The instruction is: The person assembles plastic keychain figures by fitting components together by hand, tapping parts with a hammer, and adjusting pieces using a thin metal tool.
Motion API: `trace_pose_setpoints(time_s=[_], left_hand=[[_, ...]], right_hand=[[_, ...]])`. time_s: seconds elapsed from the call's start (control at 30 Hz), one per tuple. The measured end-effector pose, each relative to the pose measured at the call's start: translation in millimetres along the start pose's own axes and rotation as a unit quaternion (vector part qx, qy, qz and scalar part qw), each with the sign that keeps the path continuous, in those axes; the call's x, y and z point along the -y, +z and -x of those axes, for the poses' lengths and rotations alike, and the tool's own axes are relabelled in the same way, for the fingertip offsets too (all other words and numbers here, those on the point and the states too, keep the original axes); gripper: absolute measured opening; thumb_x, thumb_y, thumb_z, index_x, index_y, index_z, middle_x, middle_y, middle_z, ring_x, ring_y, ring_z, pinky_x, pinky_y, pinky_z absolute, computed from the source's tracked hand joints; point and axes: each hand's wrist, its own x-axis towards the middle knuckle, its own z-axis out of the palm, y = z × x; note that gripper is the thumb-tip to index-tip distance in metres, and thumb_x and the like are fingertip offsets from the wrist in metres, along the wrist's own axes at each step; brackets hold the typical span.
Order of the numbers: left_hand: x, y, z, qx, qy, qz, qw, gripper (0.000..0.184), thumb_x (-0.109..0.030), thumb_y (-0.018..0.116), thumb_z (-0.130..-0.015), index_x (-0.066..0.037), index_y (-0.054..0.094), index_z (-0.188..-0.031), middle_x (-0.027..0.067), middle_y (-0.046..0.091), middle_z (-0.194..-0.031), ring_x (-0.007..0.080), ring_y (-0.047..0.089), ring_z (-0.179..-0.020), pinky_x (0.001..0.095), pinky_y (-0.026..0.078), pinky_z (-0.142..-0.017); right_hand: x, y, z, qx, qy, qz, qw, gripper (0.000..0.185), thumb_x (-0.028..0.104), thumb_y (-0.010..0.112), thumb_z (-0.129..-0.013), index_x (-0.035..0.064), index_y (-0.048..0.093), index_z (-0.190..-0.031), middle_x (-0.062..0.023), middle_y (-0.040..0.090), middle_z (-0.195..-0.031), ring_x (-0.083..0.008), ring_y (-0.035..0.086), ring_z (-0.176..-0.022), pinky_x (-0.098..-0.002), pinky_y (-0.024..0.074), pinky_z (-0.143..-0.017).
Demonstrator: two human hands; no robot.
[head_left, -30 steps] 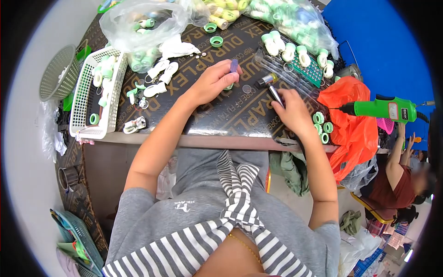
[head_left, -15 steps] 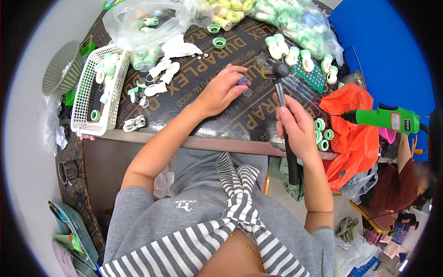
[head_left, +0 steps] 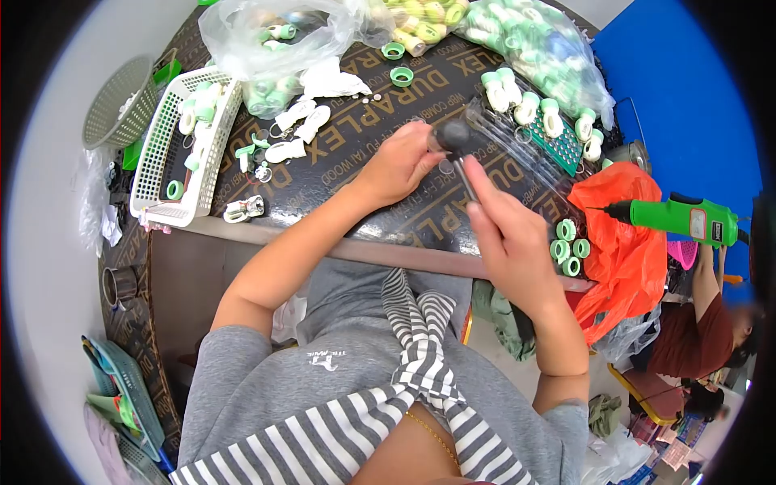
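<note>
A hammer (head_left: 454,136) with a dark round head is gripped by its handle in my right hand (head_left: 511,242), the index finger stretched along the shaft. Its head, slightly blurred, is right at the fingertips of my left hand (head_left: 398,168), over the tabletop. The left thumb and fingers are pinched together; the small blue-purple piece seen there earlier is now hidden behind the hammer head. Several green rings (head_left: 566,246) lie near my right hand. White clip-like parts (head_left: 311,124) and a metallic-and-white piece (head_left: 244,208) rest left of my left hand.
A white basket (head_left: 139,194) of green-and-white parts stands at left. Plastic bags of parts (head_left: 529,48) line the back. At right are a green perforated mat (head_left: 558,145), an orange bag (head_left: 626,259) and a green power screwdriver (head_left: 683,220). A person (head_left: 687,331) sits beyond.
The hammer has swung down and left, its head now at my left fingertips and covering the small blue-purple piece. My left hand stays almost in place; the view has shifted slightly.
</note>
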Motion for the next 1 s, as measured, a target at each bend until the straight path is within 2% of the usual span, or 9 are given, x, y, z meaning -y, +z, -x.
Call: trace_pose_setpoints(time_s=[0.23, 0.33, 0.47, 0.57, 0.6, 0.63, 0.8, 0.9, 1.0], left_hand=[[10, 5, 1, -0.007, 0.041, -0.002, 0.999, 0.016, -0.016, 0.060, -0.086, -0.001, 0.055, -0.090, 0.0151, 0.057, -0.087, 0.0337, 0.054, -0.088, 0.0395, 0.045, -0.076], [9, 3, 1, 0.001, 0.052, -0.018, 0.998, 0.016, -0.014, 0.061, -0.085, -0.001, 0.054, -0.089, 0.0153, 0.056, -0.087, 0.0340, 0.054, -0.087, 0.0397, 0.045, -0.077], [9, 4, 0, 0.003, 0.009, -0.022, 1.000, 0.012, -0.013, 0.053, -0.089, -0.003, 0.057, -0.083, 0.0137, 0.059, -0.089, 0.0315, 0.057, -0.089, 0.0386, 0.046, -0.079], [11, 6, 0, -0.012, 0.054, -0.023, 0.998, 0.017, -0.015, 0.062, -0.084, -0.001, 0.055, -0.088, 0.0158, 0.055, -0.084, 0.0350, 0.053, -0.084, 0.0395, 0.045, -0.073], [10, 5, -1, -0.009, 0.021, -0.036, 0.999, 0.016, -0.015, 0.062, -0.084, -0.001, 0.054, -0.087, 0.0158, 0.054, -0.082, 0.0350, 0.053, -0.082, 0.0400, 0.044, -0.071], [10, 4, -2, -0.003, -0.009, -0.050, 0.999, 0.016, -0.015, 0.062, -0.084, -0.001, 0.054, -0.086, 0.0158, 0.053, -0.080, 0.0349, 0.052, -0.079, 0.0405, 0.044, -0.069], [7, 4, -3, -0.002, 0.024, -0.028, 0.999, 0.016, -0.016, 0.061, -0.085, -0.001, 0.054, -0.087, 0.0165, 0.053, -0.082, 0.0354, 0.051, -0.079, 0.0403, 0.043, -0.068], [10, 6, -3, 0.006, -0.006, -0.033, 0.999, 0.019, -0.018, 0.059, -0.086, 0.000, 0.053, -0.086, 0.0161, 0.052, -0.080, 0.0355, 0.051, -0.078, 0.0406, 0.043, -0.068], [13, 5, -5, -0.003, 0.025, -0.013, 1.000, 0.020, -0.019, 0.059, -0.086, 0.000, 0.051, -0.084, 0.0163, 0.051, -0.079, 0.0357, 0.051, -0.077, 0.0409, 0.042, -0.067]], right_hand=[[10, -19, -2, -0.073, -0.005, -0.029, 0.997, 0.042, -0.003, 0.053, -0.086, -0.0042, 0.049, -0.128, -0.0060, 0.058, -0.075, -0.0119, 0.050, -0.062, -0.0236, 0.0420, -0.059], [-1, -13, -6, -0.096, -0.117, 0.041, 0.988, 0.041, -0.003, 0.051, -0.087, -0.0044, 0.049, -0.128, -0.0039, 0.057, -0.074, -0.0093, 0.049, -0.063, -0.0226, 0.0413, -0.058], [1, -16, -6, -0.087, -0.003, -0.008, 0.996, 0.039, -0.003, 0.056, -0.084, -0.0042, 0.053, -0.123, -0.0191, 0.064, -0.102, -0.0222, 0.063, -0.074, -0.0290, 0.0491, -0.068], [6, -13, -5, -0.101, -0.080, 0.021, 0.991, 0.040, -0.003, 0.057, -0.084, -0.0033, 0.052, -0.124, -0.0178, 0.064, -0.098, -0.0209, 0.060, -0.068, -0.0290, 0.0485, -0.064], [-2, -3, -5, -0.005, 0.019, 0.012, 1.000, 0.041, -0.002, 0.057, -0.084, -0.0016, 0.052, -0.125, -0.0159, 0.063, -0.088, -0.0212, 0.058, -0.064, -0.0297, 0.0474, -0.061], [-14, 5, -5, -0.045, -0.049, 0.019, 0.998, 0.042, -0.002, 0.057, -0.084, -0.0001, 0.052, -0.126, -0.0144, 0.061, -0.078, -0.0217, 0.056, -0.060, -0.0298, 0.0466, -0.059], [-2, -9, -9, -0.130, -0.057, -0.031, 0.989, 0.043, -0.001, 0.057, -0.085, 0.0004, 0.052, -0.127, -0.0146, 0.062, -0.080, -0.0218, 0.056, -0.060, -0.0302, 0.0467, -0.060], [-14, 3, -8, -0.042, -0.023, -0.003, 0.999, 0.042, -0.001, 0.057, -0.085, 0.0013, 0.052, -0.127, -0.0159, 0.062, -0.080, -0.0234, 0.057, -0.061, -0.0297, 0.0471, -0.061], [-4, -9, -9, -0.136, -0.013, -0.023, 0.990, 0.040, 0.000, 0.057, -0.085, 0.0008, 0.054, -0.125, -0.0184, 0.062, -0.082, -0.0239, 0.059, -0.064, -0.0301, 0.0473, -0.061]])
